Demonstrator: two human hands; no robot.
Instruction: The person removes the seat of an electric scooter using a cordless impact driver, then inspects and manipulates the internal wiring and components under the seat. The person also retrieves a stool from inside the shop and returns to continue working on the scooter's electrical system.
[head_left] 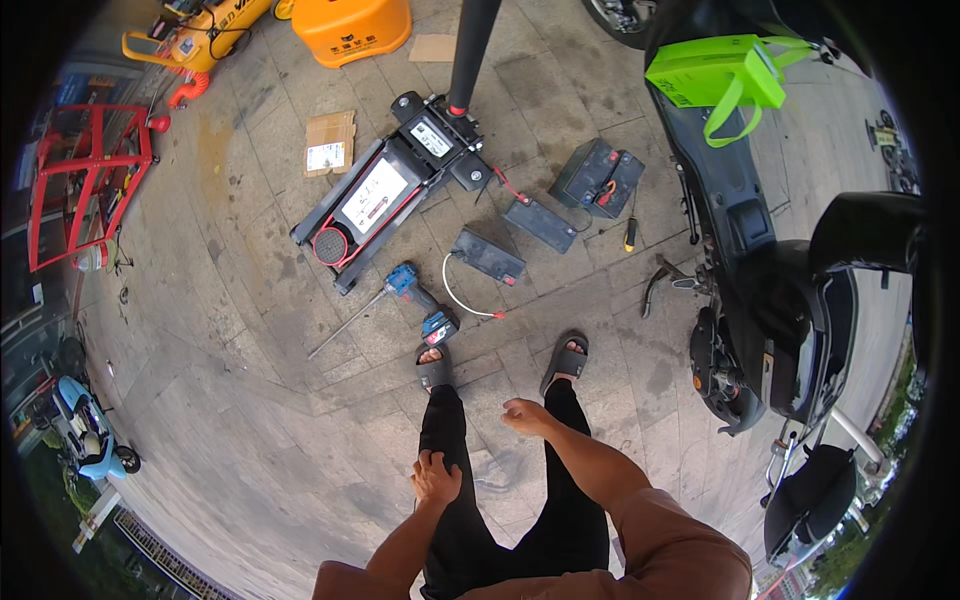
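Note:
My left hand [437,480] rests on my left thigh with its fingers apart and bent, holding nothing. My right hand [525,417] hangs beside my right leg with curled fingers and nothing visible in them. Beyond my sandals lie a blue cordless drill [405,283] with a long thin bit, a black battery [485,255] with a pale cable, another battery [537,223], a pair of joined batteries [590,175] and a yellow-handled screwdriver [630,235]. A black floor jack [372,200] stands behind the drill.
A black scooter [750,260] carrying a green bag [705,72] stands close on my right. At left are a red rack [90,165] and blue scooter [95,425]. A yellow compressor [190,35], orange stool [350,25] and cardboard piece [330,125] are farther off on the paving [240,320].

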